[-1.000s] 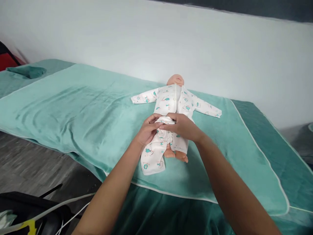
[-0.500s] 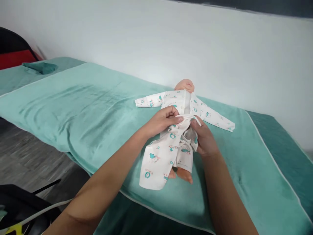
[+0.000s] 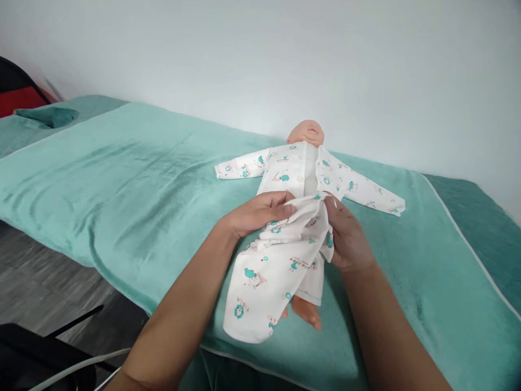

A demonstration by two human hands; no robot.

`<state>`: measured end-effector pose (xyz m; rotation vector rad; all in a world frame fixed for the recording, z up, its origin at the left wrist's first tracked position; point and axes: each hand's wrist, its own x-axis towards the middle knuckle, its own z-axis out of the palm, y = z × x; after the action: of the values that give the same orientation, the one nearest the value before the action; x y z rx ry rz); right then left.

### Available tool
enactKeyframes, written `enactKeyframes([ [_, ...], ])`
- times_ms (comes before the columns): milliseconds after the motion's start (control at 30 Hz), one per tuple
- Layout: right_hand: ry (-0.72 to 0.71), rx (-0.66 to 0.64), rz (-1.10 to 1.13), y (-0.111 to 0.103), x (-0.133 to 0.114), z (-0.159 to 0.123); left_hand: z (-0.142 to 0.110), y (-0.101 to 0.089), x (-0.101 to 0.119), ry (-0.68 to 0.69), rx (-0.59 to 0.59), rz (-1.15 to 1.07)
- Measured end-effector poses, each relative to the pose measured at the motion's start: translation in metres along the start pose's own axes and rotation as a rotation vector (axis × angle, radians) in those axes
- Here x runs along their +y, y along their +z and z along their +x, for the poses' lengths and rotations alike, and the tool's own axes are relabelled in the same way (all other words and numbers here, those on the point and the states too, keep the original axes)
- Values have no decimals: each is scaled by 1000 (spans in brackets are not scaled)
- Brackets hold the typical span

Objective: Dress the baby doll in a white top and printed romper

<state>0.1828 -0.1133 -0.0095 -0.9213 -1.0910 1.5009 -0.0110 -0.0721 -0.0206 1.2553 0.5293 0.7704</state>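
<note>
A baby doll [image 3: 306, 132] lies on its back on a teal blanket [image 3: 122, 179], dressed in a white printed top [image 3: 293, 171] with its sleeves spread out. My left hand [image 3: 256, 213] and my right hand [image 3: 345, 236] both pinch the waistband of white printed baby trousers [image 3: 272, 271] at the doll's waist. The trousers hang bunched over the doll's legs. One bare foot [image 3: 306, 314] sticks out below the cloth.
The blanket covers a long padded table against a white wall. A folded teal cloth [image 3: 46, 115] lies at the far left end, beside something red [image 3: 20, 99]. A black object and a white cable [image 3: 69, 369] sit at the lower left above the grey floor.
My hands have raised the trousers' waistband higher on the doll's body. The cloth now covers more of the legs. The camera has moved closer and a little to the right.
</note>
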Motion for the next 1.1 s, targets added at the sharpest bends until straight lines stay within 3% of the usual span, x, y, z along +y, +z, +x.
enactKeyframes([
  [67, 24, -19, -37, 4, -6, 3, -3, -3, 2, -49, -100, 50],
  [133, 44, -55, -68, 7, -12, 8, -6, -3, -1, -94, -122, 39],
  [267, 77, -154, -247, 6, -21, 14, -8, 1, -14, 33, 125, -188],
  [367, 154, -389, -401, 4, -27, 13, -6, 6, -20, 140, 283, -298],
  [467, 228, -591, -509, 5, -29, 9, -5, 9, -19, 132, 359, -296],
  [533, 221, -562, -483, 6, -26, 6, -6, 11, -18, 110, 374, -260],
  [700, 75, -177, -237, 5, -12, 2, -15, 19, -12, 88, 280, -69],
  [800, 29, -74, -246, 7, -12, 1, -26, 28, -2, 7, 196, 150],
  [933, 62, -139, -453, 11, -21, 0, -49, 53, 3, -87, 280, 133],
  [1100, 49, -309, -821, 18, -31, 2, -89, 106, -8, -93, 607, -221],
])
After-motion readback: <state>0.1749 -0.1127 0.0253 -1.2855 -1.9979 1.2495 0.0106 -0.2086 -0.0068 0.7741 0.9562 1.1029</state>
